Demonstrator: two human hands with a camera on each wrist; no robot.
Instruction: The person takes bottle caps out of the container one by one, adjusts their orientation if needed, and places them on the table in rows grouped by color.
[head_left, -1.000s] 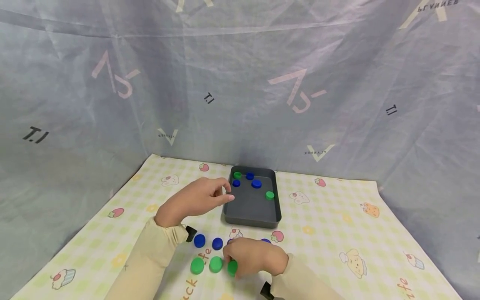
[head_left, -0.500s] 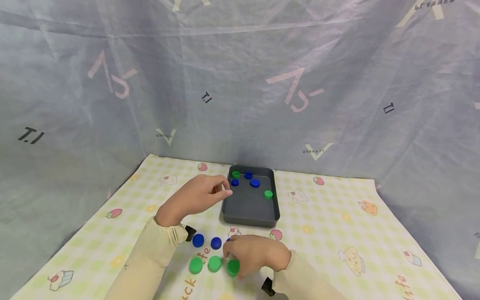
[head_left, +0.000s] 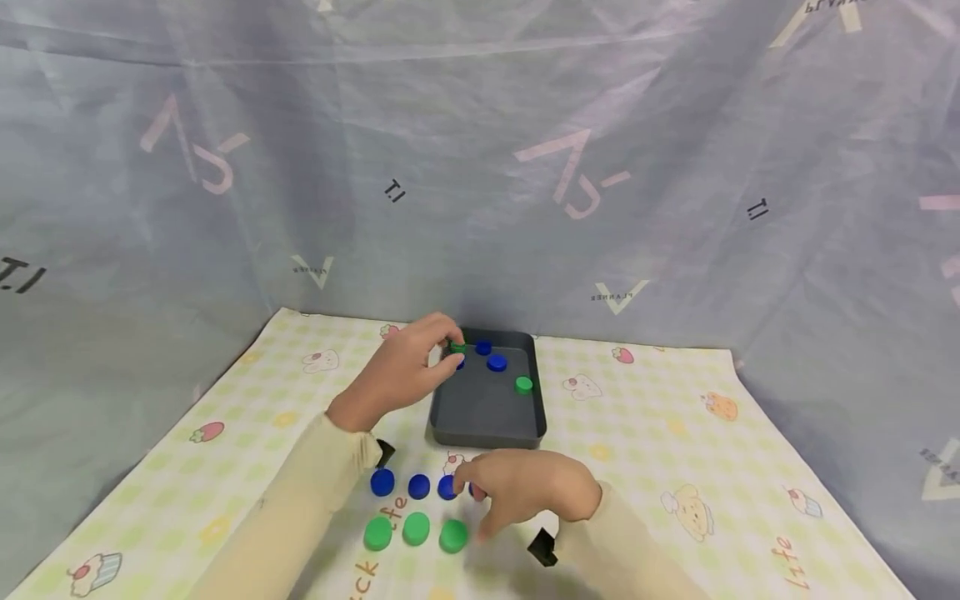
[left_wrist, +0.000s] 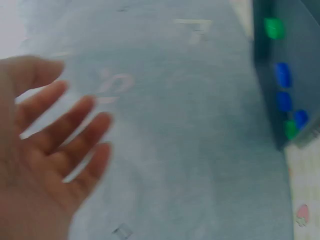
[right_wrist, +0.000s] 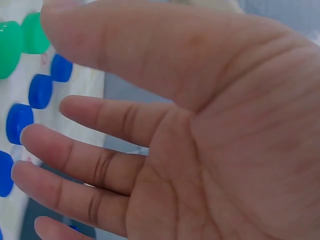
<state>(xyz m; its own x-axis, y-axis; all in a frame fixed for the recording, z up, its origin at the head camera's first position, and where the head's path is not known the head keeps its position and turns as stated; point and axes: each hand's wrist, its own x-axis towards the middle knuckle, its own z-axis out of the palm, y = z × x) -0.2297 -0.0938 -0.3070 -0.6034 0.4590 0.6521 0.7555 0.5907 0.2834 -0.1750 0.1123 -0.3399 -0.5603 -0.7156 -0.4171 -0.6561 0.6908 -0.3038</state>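
My left hand point(head_left: 408, 362) hovers over the left rim of a dark grey tray point(head_left: 487, 412), fingers spread and nothing in them. Close by its fingertips are a green bottle cap point(head_left: 458, 347) and a partly hidden blue one. My right hand point(head_left: 536, 483) hangs relaxed above the cloth, right of a green bottle cap point(head_left: 453, 536) and apart from it. Green caps point(head_left: 416, 528) form a front row, with blue bottle caps point(head_left: 419, 487) in a row behind. The right hand's fingers partly cover the blue row's right end. Both wrist views show bare palms.
Inside the tray also lie another blue cap point(head_left: 497, 362), one more at the back, and a green cap point(head_left: 523, 385) by the right wall. A patterned tablecloth point(head_left: 622, 450) covers the table. Grey fabric point(head_left: 450, 167) hangs behind and at the sides.
My left hand has moved forward towards the tray's far left corner, its fingers spreading. My right hand has drawn away from the green cap at the row's right end and opened.
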